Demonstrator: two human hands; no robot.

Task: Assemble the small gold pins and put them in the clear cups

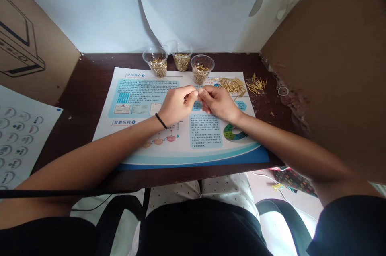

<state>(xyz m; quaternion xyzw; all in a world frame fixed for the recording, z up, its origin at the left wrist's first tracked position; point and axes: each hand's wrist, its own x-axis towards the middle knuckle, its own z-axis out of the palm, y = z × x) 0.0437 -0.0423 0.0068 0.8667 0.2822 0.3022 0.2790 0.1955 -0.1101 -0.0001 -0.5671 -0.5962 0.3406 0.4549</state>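
My left hand (176, 104) and my right hand (217, 102) meet fingertip to fingertip above a printed blue-and-white sheet (144, 127) on a dark table (87, 83). Both hands are pinched shut; what they pinch is too small to make out. A black band sits on my left wrist. Just beyond my hands stand three clear plastic cups holding small brass pins: a left cup (156, 62), a middle cup (181, 60) and a right cup (202, 69). A loose pile of brass pins (233, 85) lies right of my right hand.
More scattered brass pins (257, 85) and a small ring (283, 91) lie near the table's right side. Cardboard panels stand on the left (27, 38) and right (331, 58); white paper (181, 6) covers the back. Another printed sheet (18, 135) lies at left.
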